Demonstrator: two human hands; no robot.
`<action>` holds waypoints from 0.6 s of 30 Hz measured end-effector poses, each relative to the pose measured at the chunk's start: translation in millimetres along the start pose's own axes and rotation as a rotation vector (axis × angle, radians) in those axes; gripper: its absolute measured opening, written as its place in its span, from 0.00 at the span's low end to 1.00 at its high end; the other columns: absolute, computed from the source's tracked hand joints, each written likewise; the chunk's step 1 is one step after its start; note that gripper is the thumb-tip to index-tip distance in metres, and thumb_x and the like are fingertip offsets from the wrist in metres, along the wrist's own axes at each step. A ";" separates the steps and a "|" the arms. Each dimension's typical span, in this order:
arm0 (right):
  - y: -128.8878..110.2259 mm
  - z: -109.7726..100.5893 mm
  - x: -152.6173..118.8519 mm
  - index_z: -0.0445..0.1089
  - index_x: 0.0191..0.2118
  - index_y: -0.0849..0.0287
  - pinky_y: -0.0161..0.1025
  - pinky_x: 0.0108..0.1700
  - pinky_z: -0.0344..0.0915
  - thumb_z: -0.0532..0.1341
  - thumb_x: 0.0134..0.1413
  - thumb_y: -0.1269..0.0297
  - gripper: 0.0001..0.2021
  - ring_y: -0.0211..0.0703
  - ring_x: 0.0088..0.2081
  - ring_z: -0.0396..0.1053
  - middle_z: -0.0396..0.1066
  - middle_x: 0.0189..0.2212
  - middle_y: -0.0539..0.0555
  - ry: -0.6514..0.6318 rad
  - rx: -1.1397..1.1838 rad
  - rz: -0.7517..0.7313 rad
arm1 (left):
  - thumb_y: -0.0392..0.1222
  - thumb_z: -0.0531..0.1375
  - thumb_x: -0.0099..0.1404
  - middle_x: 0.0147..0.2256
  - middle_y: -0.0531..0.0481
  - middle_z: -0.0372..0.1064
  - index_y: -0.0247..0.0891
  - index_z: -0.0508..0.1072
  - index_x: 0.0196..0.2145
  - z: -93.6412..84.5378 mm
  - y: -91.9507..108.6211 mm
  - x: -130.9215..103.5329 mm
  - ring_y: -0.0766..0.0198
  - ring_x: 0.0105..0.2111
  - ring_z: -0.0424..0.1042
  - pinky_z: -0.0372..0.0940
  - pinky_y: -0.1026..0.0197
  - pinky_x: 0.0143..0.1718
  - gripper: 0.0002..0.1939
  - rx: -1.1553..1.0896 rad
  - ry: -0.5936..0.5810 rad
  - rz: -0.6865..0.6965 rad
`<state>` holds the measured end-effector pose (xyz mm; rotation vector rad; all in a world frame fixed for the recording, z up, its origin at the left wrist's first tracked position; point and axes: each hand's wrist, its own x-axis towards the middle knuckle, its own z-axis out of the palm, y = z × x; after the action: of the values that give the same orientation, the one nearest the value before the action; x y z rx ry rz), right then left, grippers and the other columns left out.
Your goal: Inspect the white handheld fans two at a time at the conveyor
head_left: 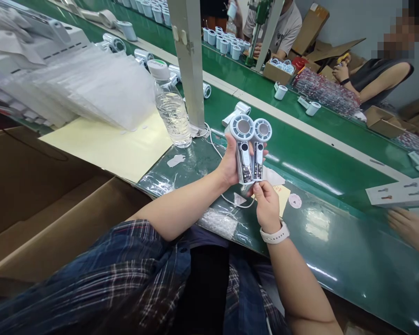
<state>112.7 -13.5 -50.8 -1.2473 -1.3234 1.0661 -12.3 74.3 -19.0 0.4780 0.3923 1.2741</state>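
Observation:
Two light-blue handheld fan bodies, a left one [245, 160] and a right one [259, 160], stand side by side above the green bench, round heads up and circuit boards showing in their handles. My left hand [231, 160] is wrapped round them from the left, with fingertips showing behind the right one. My right hand [267, 204], with a white band at the wrist, pinches at the lower end of the handles, where a white cable [226, 201] loops close by. What exactly those fingertips hold is too small to tell.
A water bottle [172, 111] stands left of a metal post [188, 60]. Clear plastic bags [115, 88] lie on yellow sheets [125, 149]. More fan bodies sit on the green belt [300, 153]. Another person's hand [410, 228] is at the right edge, near a white rack [401, 191].

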 end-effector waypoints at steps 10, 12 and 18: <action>8.3 4.4 -0.7 0.63 0.28 0.54 0.35 0.23 0.59 0.69 0.56 0.40 0.24 0.34 0.16 0.62 0.60 0.15 0.40 0.038 0.303 0.125 | 0.79 0.62 0.56 0.46 0.41 0.79 0.38 0.68 0.23 -3.0 -8.4 -2.3 0.44 0.60 0.73 0.73 0.51 0.55 0.37 0.111 -0.109 0.084; 10.6 5.0 -0.7 0.62 0.27 0.54 0.34 0.22 0.59 0.69 0.56 0.41 0.24 0.34 0.16 0.61 0.59 0.15 0.40 0.050 0.326 0.123 | 0.81 0.65 0.49 0.46 0.40 0.78 0.37 0.69 0.22 -4.9 -11.6 -2.5 0.42 0.60 0.72 0.72 0.50 0.56 0.39 0.130 -0.146 0.100; 10.8 -0.2 1.4 0.67 0.31 0.54 0.39 0.35 0.67 0.60 0.67 0.48 0.17 0.40 0.28 0.69 0.70 0.23 0.47 0.043 0.058 -0.005 | 0.82 0.65 0.47 0.44 0.41 0.77 0.37 0.70 0.23 -7.9 -13.2 0.3 0.43 0.59 0.73 0.72 0.49 0.55 0.40 0.093 -0.139 0.121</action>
<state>114.2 -11.2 -61.3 -1.2169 -1.2536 1.0612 -5.8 72.7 -32.8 0.6736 0.3105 1.3342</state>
